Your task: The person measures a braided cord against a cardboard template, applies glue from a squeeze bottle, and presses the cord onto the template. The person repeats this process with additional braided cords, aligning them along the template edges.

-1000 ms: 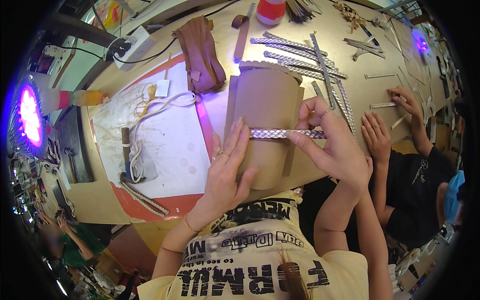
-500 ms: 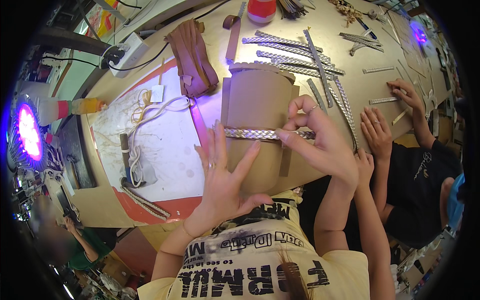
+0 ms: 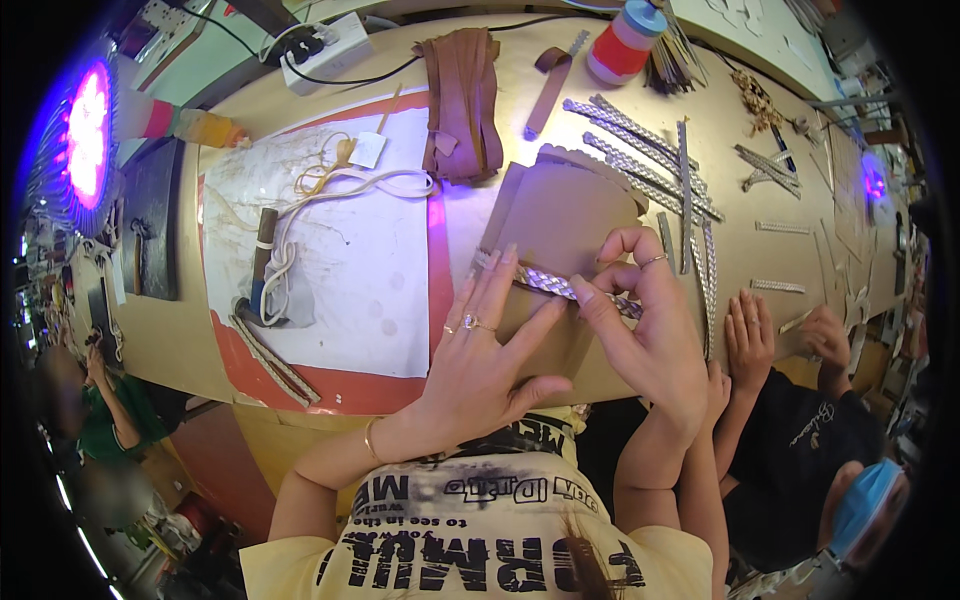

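Note:
A brown panel [image 3: 570,200] with a scalloped far edge lies at the table's front, tilted slightly. Across it runs a silvery braided strip [image 3: 545,281]. My left hand [image 3: 475,350] lies with fingers spread over the panel, its fingertips touching the strip's left end and the thumb stretched out. My right hand [image 3: 650,335] pinches the strip between thumb and forefinger near its right part, the other fingers curled. The strip's far right end shows just beneath that hand. Part of the panel's near portion is covered by my hands.
Several braided strips [image 3: 640,150] lie beyond the panel, with brown straps [image 3: 460,105] to their left. A red-and-white bottle [image 3: 622,45] with a blue cap stands behind. At left are a stained white sheet [image 3: 350,260] and a glowing lamp [image 3: 88,135]. A co-worker's hand [image 3: 750,335] rests at right.
The view has shifted, and the panel with its strip now sits more slanted. My left fingers reach onto the strip's left end. The co-worker's far hand has drawn back from a short braided piece.

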Demonstrator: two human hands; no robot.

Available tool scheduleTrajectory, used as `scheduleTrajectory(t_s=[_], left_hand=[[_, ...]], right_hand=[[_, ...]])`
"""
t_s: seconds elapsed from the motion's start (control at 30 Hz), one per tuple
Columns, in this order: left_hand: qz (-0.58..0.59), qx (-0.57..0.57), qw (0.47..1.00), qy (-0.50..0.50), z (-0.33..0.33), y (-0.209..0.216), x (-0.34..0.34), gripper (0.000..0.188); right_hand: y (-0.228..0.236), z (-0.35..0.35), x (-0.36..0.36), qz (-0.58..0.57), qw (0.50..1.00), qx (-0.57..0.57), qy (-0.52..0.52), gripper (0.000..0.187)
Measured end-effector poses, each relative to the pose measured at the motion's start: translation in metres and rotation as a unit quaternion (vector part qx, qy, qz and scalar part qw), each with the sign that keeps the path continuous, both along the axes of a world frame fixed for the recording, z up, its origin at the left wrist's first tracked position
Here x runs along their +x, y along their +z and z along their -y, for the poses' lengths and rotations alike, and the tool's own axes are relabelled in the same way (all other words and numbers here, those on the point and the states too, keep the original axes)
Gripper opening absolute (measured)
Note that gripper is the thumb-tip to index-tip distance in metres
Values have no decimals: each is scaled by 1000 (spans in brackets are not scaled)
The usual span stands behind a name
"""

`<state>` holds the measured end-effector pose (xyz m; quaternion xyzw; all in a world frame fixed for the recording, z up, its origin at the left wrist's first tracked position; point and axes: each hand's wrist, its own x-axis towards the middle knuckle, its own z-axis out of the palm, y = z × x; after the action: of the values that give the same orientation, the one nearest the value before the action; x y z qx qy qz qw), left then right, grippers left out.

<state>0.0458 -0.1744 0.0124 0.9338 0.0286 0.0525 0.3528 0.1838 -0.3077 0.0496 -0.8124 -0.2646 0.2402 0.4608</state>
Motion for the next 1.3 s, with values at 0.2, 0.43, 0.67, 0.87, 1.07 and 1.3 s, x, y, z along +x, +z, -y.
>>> scheduleTrajectory(t_s=[0.2, 0.43, 0.67, 0.87, 1.07, 1.3], left_hand=[[-9, -15, 1000, 0, 4, -1, 2, 74], [-6, -2, 1000, -1, 5, -4, 3, 75], [-11, 7, 1000, -12, 5, -5, 4, 78], [-1, 7, 1000, -20, 6, -5, 4, 85], [-5, 14, 1000, -23, 6, -3, 6, 91], [-8, 27, 999, -18, 7, -3, 7, 92]], right_hand=[[16, -9, 6, 34, 998, -32, 45, 27], [20, -22, 10, 95, 993, -20, 65, 28], [18, -9, 10, 141, 985, -40, 91, 30], [5, 11, 7, 46, 999, 7, 19, 29], [-2, 14, 6, 13, 998, 60, -24, 28], [-14, 23, -1, -1, 995, 66, -79, 27]])
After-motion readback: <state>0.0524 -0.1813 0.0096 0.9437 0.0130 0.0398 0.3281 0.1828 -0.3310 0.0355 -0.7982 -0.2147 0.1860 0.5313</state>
